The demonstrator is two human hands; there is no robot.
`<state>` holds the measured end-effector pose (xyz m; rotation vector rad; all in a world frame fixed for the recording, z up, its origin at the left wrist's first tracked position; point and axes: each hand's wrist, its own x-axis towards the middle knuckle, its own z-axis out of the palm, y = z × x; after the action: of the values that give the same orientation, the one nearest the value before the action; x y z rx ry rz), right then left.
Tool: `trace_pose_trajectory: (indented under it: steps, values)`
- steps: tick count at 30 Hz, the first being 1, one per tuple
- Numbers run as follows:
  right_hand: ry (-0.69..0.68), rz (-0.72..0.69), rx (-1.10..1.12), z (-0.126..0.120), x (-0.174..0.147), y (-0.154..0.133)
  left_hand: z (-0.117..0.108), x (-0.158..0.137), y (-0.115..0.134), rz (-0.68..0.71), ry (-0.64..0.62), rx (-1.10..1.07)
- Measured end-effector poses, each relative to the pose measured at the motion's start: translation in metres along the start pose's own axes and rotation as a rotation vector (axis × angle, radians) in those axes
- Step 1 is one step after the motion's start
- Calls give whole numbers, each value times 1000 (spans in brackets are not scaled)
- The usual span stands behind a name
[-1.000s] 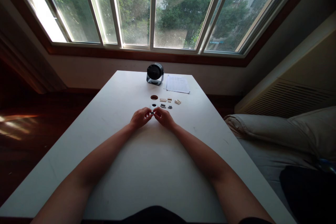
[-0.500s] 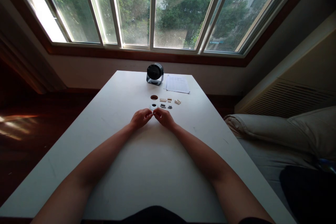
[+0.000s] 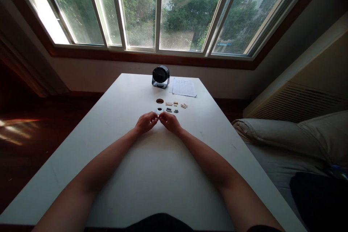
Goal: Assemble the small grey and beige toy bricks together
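My left hand (image 3: 146, 121) and my right hand (image 3: 169, 121) meet over the white table, fingertips pinched together. Between them is something small and dark, too tiny to name. Just beyond the fingers lies a round white ring-like piece (image 3: 156, 110) with a dark centre. To its right sit small dark pieces in two groups, the nearer group (image 3: 169, 110) and a smaller group (image 3: 176, 111). Behind those are gold-coloured small pieces (image 3: 169, 103), more gold pieces (image 3: 175, 103) and a loose pale cluster (image 3: 184, 105). A brown disc or round opening (image 3: 160, 100) lies behind the ring.
A black round device on a stand (image 3: 160, 76), perhaps a small fan, stands at the table's far end beside a printed paper sheet (image 3: 184, 87). The white table (image 3: 152, 174) runs toward a window. A bed with a pillow (image 3: 274, 134) adjoins on the right.
Both hands stay in nearly the same place. The fingertips have shifted slightly, and the small dark thing between them shows a little more.
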<state>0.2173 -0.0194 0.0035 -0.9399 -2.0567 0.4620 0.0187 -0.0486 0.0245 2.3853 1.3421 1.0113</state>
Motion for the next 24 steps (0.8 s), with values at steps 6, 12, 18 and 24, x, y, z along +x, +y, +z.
trace_pose_trajectory:
  steps: [6,12,18,24]
  values:
    - [-1,-7,13,0,0,1,0,1,0,-8,5,6]
    - [-3,-11,19,-2,-1,-2,-1,1,0,-24,18,0]
    - [5,-24,8,-4,-1,-6,5,2,-6,-121,55,-92]
    - [-15,-51,-4,-4,-2,-7,9,3,-11,-166,31,-154]
